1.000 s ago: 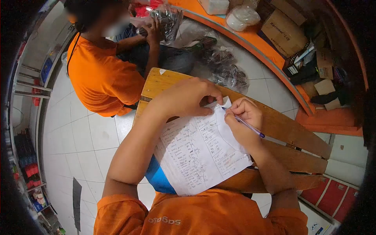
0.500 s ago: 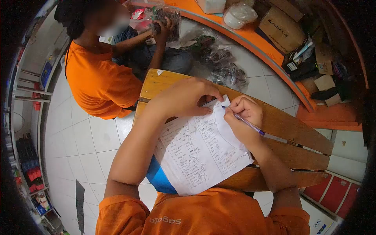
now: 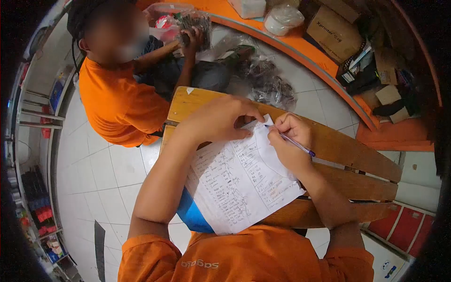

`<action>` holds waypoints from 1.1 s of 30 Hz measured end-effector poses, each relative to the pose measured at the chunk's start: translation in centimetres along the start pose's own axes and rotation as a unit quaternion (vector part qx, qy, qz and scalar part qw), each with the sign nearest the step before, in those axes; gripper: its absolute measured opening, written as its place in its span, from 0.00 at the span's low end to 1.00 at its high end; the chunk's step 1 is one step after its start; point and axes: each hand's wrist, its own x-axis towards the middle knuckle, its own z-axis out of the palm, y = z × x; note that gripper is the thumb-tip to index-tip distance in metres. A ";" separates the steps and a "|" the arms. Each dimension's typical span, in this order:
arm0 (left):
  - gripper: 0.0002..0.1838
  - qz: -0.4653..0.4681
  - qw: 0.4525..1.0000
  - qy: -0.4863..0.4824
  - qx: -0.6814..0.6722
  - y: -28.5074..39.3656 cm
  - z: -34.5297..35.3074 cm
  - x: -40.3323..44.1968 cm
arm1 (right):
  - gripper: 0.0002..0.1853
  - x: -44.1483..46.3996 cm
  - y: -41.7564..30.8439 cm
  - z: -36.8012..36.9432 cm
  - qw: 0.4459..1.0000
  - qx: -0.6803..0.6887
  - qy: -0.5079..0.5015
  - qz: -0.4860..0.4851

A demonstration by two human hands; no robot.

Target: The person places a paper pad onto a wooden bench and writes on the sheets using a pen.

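Observation:
A handwritten sheet of paper (image 3: 263,188), creased and covered in lists and figures, lies on a slatted wooden bench (image 3: 357,183). My right hand (image 3: 291,136) grips a ballpoint pen (image 3: 298,144) with a purple end, its tip at the paper's top edge. Curved over the upper part of the sheet, my left hand (image 3: 225,120) rests with thumb and fingers apart, steadying the paper. Something flat and blue (image 3: 193,214) shows from beneath the sheet's lower left side.
Beyond the bench sits a person in an orange shirt (image 3: 117,103), holding a plastic-wrapped bundle (image 3: 195,30). Clear plastic bags (image 3: 270,87) lie on the tiled floor. A curved orange ledge (image 3: 305,58) carries a cardboard box (image 3: 333,34) and a wrapped white roll (image 3: 283,19).
My view has shifted slightly. The seated person's head has turned towards the bench. My hands and the pen stay nearly in place on the paper.

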 end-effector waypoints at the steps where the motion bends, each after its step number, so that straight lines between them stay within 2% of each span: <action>1: 0.24 -0.003 1.000 -0.005 -0.008 -0.1 0.2 0.0 | 0.12 0.0 -0.2 -0.1 1.000 -0.001 0.000 0.007; 3: 0.28 -0.010 1.000 -0.007 -0.005 0.1 0.1 -0.1 | 0.11 -0.3 -0.4 -1.0 0.993 0.100 0.053 0.037; 4: 0.34 -0.039 0.999 -0.016 -0.010 0.6 -0.3 -0.3 | 0.10 0.0 -0.7 -1.2 0.984 0.155 0.073 0.047; 7: 0.34 0.087 0.982 0.147 0.079 2.5 -0.2 0.0 | 0.11 1.3 -3.3 -2.0 0.985 0.149 0.081 0.012; 8: 0.35 0.140 0.965 0.198 0.095 4.0 -0.4 0.5 | 0.12 1.5 -4.1 -2.3 0.996 0.059 0.054 -0.030; 9: 0.29 0.187 0.955 0.223 0.062 5.3 -0.2 1.1 | 0.13 1.5 -4.8 -2.6 0.996 -0.034 0.033 -0.069; 10: 0.27 0.192 0.955 0.215 0.063 5.7 0.6 1.5 | 0.13 1.3 -5.1 -2.8 0.986 -0.127 0.014 -0.105; 11: 0.25 0.197 0.956 0.207 0.062 5.9 1.7 1.6 | 0.17 1.1 -5.0 -3.1 0.978 -0.188 0.003 -0.087; 12: 0.23 0.202 0.957 0.198 0.060 6.1 2.6 1.5 | 0.19 1.0 -4.9 -3.0 0.971 -0.202 -0.002 -0.129; 13: 0.17 0.166 0.965 0.191 0.077 6.9 3.2 1.1 | 0.20 0.8 -4.9 -3.0 0.962 -0.216 -0.008 -0.169; 15: 0.16 0.195 0.952 0.237 0.017 5.8 3.8 1.8 | 0.25 0.7 -3.7 -2.7 0.949 -0.227 -0.012 -0.217; 19: 0.12 0.198 0.944 0.256 -0.070 7.2 3.1 1.7 | 0.20 1.0 -3.2 -3.1 0.920 -0.254 -0.011 -0.297; 21: 0.12 0.182 0.952 0.242 -0.036 6.8 3.5 1.5 | 0.17 1.2 -3.9 -3.4 0.895 -0.295 -0.020 -0.334; 22: 0.12 0.174 0.956 0.236 -0.019 6.3 3.9 1.5 | 0.16 1.3 -4.3 -3.3 0.900 -0.291 -0.009 -0.324; 25: 0.10 0.199 0.925 0.310 -0.095 3.3 4.9 2.2 | 0.13 1.3 -5.2 -3.0 0.916 -0.265 0.022 -0.300; 26: 0.10 0.147 0.907 0.325 -0.222 2.6 5.4 2.1 | 0.12 1.3 -5.3 -2.9 0.922 -0.245 0.033 -0.299; 28: 0.08 0.035 0.819 0.338 -0.462 2.5 5.7 2.0 | 0.10 1.5 -5.2 -3.0 0.931 -0.219 0.042 -0.289; 33: 0.05 0.060 0.805 0.309 -0.503 0.9 5.7 2.5 | 0.08 1.3 -4.9 -3.1 0.955 -0.191 0.024 -0.227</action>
